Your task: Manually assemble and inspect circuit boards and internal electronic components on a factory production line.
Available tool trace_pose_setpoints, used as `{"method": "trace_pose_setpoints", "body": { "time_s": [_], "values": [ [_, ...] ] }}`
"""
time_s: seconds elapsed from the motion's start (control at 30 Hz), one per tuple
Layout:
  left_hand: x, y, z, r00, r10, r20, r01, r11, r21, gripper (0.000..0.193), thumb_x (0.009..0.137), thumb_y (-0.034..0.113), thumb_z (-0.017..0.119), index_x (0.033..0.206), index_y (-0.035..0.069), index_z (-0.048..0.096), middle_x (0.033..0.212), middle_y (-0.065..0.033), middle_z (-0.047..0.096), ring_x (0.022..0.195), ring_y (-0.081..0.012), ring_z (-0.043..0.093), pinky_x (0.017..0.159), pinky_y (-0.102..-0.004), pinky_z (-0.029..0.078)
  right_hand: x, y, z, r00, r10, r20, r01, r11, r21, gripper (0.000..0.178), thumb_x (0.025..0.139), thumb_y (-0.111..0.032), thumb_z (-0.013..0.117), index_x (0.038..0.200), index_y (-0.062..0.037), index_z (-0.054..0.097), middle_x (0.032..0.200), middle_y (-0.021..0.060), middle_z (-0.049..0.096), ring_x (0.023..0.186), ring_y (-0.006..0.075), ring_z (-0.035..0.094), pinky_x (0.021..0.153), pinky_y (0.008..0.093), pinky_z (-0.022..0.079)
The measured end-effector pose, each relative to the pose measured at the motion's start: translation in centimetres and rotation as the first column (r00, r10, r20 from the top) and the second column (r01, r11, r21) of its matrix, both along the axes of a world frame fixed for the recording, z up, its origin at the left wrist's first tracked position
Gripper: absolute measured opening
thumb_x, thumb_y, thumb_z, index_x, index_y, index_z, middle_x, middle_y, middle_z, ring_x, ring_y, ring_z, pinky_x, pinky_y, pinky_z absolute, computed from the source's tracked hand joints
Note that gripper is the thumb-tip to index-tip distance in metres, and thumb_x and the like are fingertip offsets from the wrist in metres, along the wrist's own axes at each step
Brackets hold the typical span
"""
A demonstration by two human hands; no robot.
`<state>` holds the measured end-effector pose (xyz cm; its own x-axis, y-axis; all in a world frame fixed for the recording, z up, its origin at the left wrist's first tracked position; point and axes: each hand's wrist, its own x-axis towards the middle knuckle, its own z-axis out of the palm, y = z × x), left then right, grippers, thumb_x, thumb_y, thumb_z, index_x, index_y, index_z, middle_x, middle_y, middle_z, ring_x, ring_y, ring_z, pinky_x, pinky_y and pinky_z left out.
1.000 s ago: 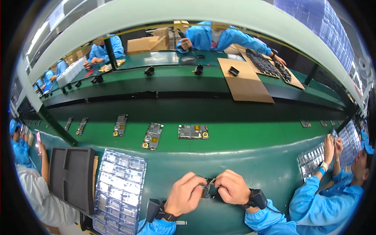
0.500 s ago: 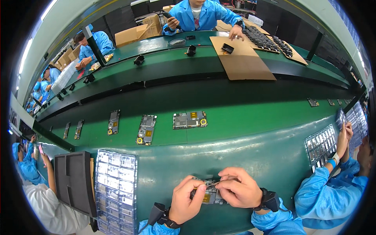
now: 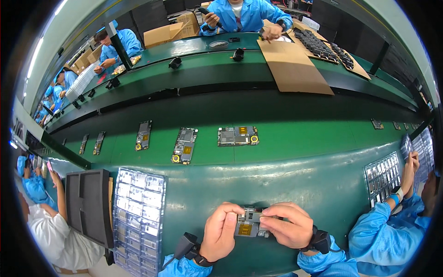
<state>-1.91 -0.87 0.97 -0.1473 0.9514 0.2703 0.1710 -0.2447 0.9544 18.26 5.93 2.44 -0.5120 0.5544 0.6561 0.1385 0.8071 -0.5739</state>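
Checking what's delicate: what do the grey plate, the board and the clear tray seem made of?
Grey plate: probably metal, by its dull silvery look. Board: likely matte laminate, being flat and partly gold-coloured. Clear tray: apparently moulded plastic, glossy, by its glare.

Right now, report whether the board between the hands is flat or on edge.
Roughly flat: the board shows its broad face, gold patch upward.

Green workbench (image 3: 194, 182) | green belt (image 3: 300, 138) beyond | strip light (image 3: 34, 60) upper left
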Motion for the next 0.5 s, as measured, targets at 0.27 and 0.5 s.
{"method": "trace_pose_setpoints", "body": {
  "time_s": [0.27, 0.5],
  "values": [
    [0.9, -1.0, 1.1, 0.948, -0.017, 0.317, 0.059, 0.99, -0.124, 0.034, 0.111, 0.023, 0.041, 0.136, -0.001, 0.04, 0.115, -0.0151, 0.062, 0.104, -0.0192, 0.064, 0.092, -0.0334, 0.054, -0.1, -0.1, -0.3, 0.997, -0.066, 0.034, 0.066, 0.998, -0.01, 0.035, 0.067, -0.007, 0.09, 0.1, -0.0138, 0.08, 0.106, 0.001, 0.073, 0.1, 0.0208, 0.064, 0.096, 0.0454, 0.053],
    [0.7, -0.9, 0.3, 0.972, -0.099, 0.215, 0.093, 0.995, 0.037, 0.033, 0.111, 0.015, 0.04, 0.138, -0.003, 0.038, 0.122, -0.0193, 0.062, 0.094, -0.0221, 0.071, 0.084, -0.0335, 0.057, -0.3, -0.1, -0.6, 0.999, -0.051, -0.016, 0.049, 0.995, -0.081, 0.032, 0.068, -0.008, 0.091, 0.098, -0.0156, 0.081, 0.105, -0.001, 0.074, 0.102, 0.0212, 0.061, 0.096, 0.0436, 0.053]
  ]
}}
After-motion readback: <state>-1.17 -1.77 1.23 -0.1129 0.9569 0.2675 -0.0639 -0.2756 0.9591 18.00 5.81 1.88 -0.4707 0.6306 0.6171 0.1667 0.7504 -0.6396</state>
